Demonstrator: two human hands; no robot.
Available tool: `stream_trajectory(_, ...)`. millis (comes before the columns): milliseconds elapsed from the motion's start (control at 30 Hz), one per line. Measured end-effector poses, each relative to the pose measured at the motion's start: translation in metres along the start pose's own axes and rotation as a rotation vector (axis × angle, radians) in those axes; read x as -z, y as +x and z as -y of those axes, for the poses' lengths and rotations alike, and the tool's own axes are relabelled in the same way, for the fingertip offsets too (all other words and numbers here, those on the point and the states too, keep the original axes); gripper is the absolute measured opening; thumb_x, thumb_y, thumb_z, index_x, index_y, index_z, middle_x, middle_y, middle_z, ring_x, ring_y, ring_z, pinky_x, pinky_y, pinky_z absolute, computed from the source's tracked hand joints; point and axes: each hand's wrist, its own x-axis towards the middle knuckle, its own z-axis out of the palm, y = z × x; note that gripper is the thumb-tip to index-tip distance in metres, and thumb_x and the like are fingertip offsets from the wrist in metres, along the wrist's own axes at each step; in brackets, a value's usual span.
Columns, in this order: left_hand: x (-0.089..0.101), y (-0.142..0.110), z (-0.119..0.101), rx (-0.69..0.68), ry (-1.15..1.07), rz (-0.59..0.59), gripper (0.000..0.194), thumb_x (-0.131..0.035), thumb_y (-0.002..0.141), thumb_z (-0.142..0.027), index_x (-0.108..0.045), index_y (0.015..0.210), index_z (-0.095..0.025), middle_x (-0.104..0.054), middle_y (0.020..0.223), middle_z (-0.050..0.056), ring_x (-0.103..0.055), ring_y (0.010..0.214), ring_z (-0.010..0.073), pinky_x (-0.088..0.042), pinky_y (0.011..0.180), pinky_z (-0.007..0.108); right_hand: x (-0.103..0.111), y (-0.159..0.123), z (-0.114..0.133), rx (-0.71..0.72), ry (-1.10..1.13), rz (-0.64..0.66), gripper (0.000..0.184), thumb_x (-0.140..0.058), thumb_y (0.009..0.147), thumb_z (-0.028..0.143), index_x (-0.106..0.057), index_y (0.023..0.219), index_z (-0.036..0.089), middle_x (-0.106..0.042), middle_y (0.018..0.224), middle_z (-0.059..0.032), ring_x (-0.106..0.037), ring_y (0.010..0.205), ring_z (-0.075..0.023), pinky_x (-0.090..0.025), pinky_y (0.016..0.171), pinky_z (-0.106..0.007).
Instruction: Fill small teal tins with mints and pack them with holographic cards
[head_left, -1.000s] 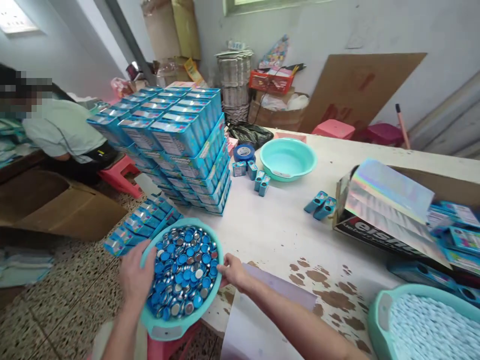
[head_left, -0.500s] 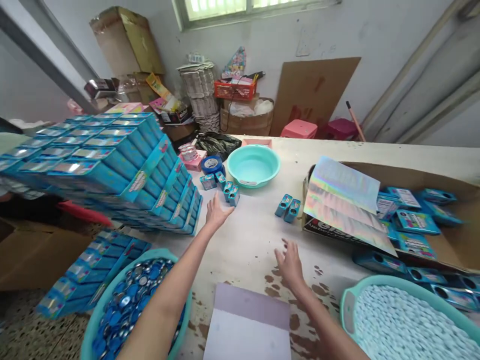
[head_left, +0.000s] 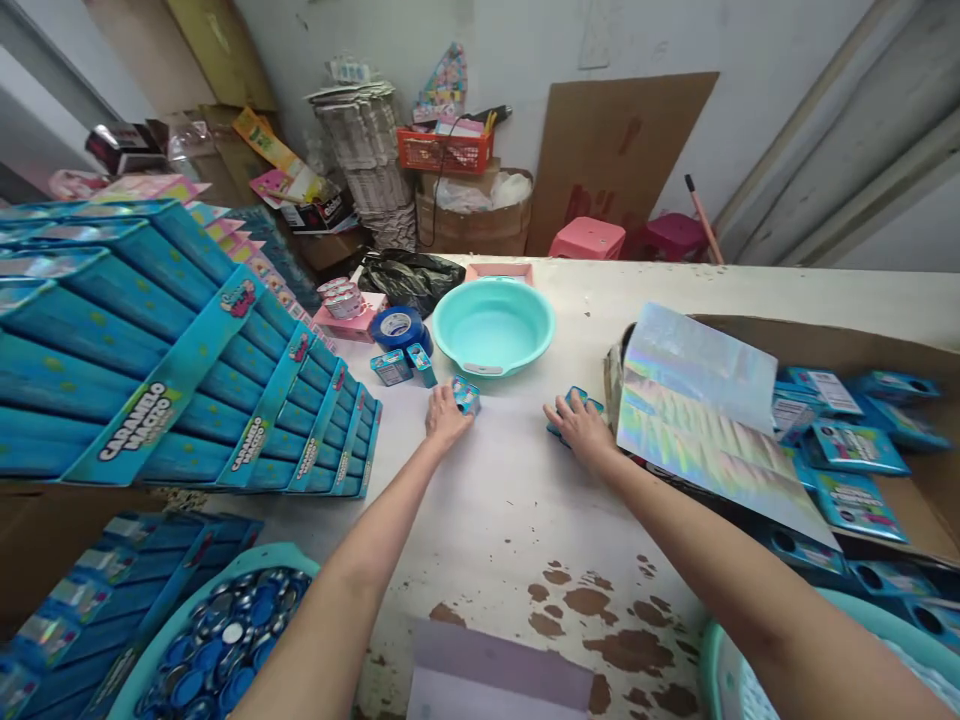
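Observation:
My left hand (head_left: pixel 448 415) is curled around the left side of a pair of small blue candy boxes (head_left: pixel 468 394) standing on the white table. Over on the right, my right hand (head_left: pixel 581 430) has its fingers closed over another pair of small blue candy boxes (head_left: pixel 576 395), covering most of them. Two more small boxes (head_left: pixel 391 368) stand beyond my left hand, beside a roll of blue tape (head_left: pixel 399 328). A turquoise basin (head_left: pixel 495 325) sits behind and between both hands.
Stacked blue display trays (head_left: pixel 247 400) rise at the left. Below them stands a basin of blue-and-silver caps (head_left: pixel 300 556). To the right is a carton (head_left: pixel 919 480) with blue packs and a shiny sheet (head_left: pixel 694 400). A pale card sheet (head_left: pixel 499 680) lies at the front.
Both hands have reached forward, from short of the small boxes to contact with them. Their fingers have closed on the two pairs. The view has shifted nearer the table.

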Motion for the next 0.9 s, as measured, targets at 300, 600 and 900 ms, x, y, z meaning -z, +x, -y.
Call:
stream_trajectory(300, -0.020, -0.068, -0.037, -0.221, -0.075, 0.212, 0.085, -0.067, 0.068, -0.042, -0.031, 0.142, -0.019, -0.048, 0.123, 0.015, -0.046, 0.113, 0.0307, -0.041, 0.096, 0.042, 0.029, -0.024, 0.030, 0.462, -0.195, 0.086, 0.031, -0.044, 0.079, 0.002, -0.058, 0.102, 0.018, -0.061, 0.098, -0.0089, -0.051, 0.096, -0.0241, -0.029, 0.094, -0.042)
stream_trajectory(600, 0.081, 0.076, 0.060, 0.221, 0.102, -0.155, 0.064, -0.056, 0.078, -0.020, -0.035, 0.138, -0.015, -0.031, 0.148, 0.019, -0.021, 0.139, 0.0343, -0.027, 0.107, 0.051, 0.006, -0.056, 0.046, 0.454, 0.034, -0.010, 0.063, -0.061, 0.068, 0.007, -0.049, 0.128, 0.023, -0.055, 0.122, -0.0123, -0.049, 0.106, -0.0290, -0.040, 0.088, -0.040)
stream_trajectory(900, 0.060, 0.109, 0.073, 0.358, -0.051, 0.052, 0.057, -0.061, 0.074, -0.033, -0.044, 0.125, -0.014, -0.059, 0.118, 0.019, -0.056, 0.111, 0.0336, -0.045, 0.089, 0.045, -0.015, -0.032, 0.030, 0.481, 0.317, 0.010, 0.098, -0.075, 0.061, 0.036, -0.028, 0.144, 0.018, -0.018, 0.152, -0.0177, -0.022, 0.137, -0.0389, -0.036, 0.103, -0.049)
